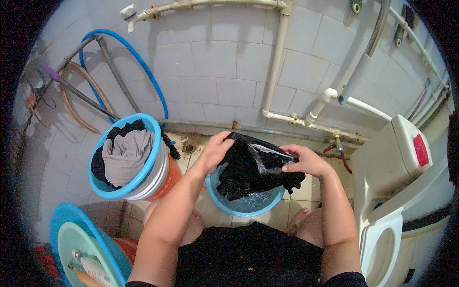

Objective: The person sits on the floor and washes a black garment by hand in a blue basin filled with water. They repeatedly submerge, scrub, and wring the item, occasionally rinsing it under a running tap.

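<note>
A wet black cloth garment (pixel 239 167) hangs stretched between my two hands above a blue basin (pixel 248 210) of water on the floor. My left hand (pixel 216 152) is closed on its upper left edge. At the upper right, my right hand (pixel 307 161) grips the garment, its thumb toward me. A whitish, shiny patch shows on the cloth between the hands. The garment's lower part droops into the basin and hides much of the water. Its exact kind cannot be made out.
At the left, a blue basin (pixel 98 189) with grey and black clothes (pixel 128 158) rests on a bucket (pixel 165 179). Nearer stands a pale green tub (pixel 64 234) holding bottles. A toilet (pixel 382 167) is at the right. Pipes (pixel 275 71) and a blue hose (pixel 143 62) run along the tiled wall.
</note>
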`<state>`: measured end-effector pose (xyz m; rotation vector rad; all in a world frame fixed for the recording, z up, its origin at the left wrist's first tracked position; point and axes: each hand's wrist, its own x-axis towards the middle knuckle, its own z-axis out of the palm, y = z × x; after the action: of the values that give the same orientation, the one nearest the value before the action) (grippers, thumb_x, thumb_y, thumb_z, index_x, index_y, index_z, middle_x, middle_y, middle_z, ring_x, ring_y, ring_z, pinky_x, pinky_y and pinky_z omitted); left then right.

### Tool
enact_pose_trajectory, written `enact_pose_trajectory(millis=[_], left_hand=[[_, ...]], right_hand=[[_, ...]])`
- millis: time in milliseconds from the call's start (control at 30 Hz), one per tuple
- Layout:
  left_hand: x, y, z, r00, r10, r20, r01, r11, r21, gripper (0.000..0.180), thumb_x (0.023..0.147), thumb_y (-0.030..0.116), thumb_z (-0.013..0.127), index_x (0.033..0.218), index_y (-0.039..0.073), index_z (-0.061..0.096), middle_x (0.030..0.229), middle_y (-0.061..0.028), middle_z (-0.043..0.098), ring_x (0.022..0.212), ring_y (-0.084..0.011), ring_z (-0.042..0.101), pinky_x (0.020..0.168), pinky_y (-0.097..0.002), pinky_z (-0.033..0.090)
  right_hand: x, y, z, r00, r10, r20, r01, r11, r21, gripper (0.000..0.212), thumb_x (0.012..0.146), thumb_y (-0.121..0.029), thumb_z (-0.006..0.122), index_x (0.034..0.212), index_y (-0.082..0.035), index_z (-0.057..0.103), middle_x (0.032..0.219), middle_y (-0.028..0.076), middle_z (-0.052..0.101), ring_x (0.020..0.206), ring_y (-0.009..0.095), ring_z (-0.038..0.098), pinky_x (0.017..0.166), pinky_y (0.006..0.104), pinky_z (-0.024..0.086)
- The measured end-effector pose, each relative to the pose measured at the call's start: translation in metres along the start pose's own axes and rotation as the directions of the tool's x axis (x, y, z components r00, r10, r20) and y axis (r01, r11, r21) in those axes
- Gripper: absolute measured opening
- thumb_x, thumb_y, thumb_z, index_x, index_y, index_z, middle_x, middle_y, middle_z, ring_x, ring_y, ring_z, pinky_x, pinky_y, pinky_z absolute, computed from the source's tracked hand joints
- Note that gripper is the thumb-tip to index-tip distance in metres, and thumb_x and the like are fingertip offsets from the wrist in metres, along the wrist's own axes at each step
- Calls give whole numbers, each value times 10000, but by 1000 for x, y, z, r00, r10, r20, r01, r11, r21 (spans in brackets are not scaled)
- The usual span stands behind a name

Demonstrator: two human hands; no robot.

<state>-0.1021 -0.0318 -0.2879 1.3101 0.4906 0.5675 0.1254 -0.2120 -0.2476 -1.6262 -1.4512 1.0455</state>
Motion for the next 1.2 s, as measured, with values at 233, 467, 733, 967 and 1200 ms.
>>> enact_pose_trajectory(millis=[233, 467, 733, 967, 1200], left_hand=[[-1, 26, -11, 977, -47, -209, -66, 862, -503, 193, 866, 194, 454, 906, 52, 579, 831, -65, 619, 742, -195, 597, 699, -357, 494], [-8, 35, -23, 949, -192, -250, -2, 789, -615, 241, 847, 262, 494, 890, 51, 601, 854, -83, 633, 801, -243, 597, 767, -372, 485], [-10, 33, -36, 898, -334, -287, 93, 782, -617, 290, 856, 300, 469, 916, 46, 596, 911, -101, 630, 859, -252, 591, 801, -391, 472], [-5, 26, -45, 885, -332, -325, 53, 766, -640, 273, 854, 287, 464, 912, 51, 589, 903, -87, 622, 839, -246, 583, 795, -396, 465], [-9, 32, -36, 878, -325, -353, 30, 771, -636, 249, 856, 263, 462, 899, 50, 585, 903, -87, 621, 836, -249, 581, 792, -400, 464]], right_hand=[[4, 39, 2, 962, 141, -232, -260, 724, -639, 270, 743, -282, 640, 897, -62, 611, 797, 185, 608, 779, 349, 583, 706, 401, 463], [9, 48, 3, 945, 265, -191, -303, 930, -207, 357, 820, -372, 574, 984, -57, 597, 841, 123, 633, 770, 242, 600, 699, 369, 469], [6, 13, 4, 936, 349, -48, -278, 815, 508, 227, 822, -243, 600, 984, -85, 598, 848, -17, 602, 767, 98, 528, 720, 249, 386], [5, 18, 3, 965, 260, 37, -249, 859, 447, 221, 767, -88, 591, 988, -69, 593, 860, -29, 593, 781, 82, 521, 712, 215, 390], [7, 25, 6, 962, 249, -114, -204, 929, 308, 253, 735, -42, 656, 978, -48, 587, 835, -16, 597, 740, 70, 532, 656, 215, 418]])
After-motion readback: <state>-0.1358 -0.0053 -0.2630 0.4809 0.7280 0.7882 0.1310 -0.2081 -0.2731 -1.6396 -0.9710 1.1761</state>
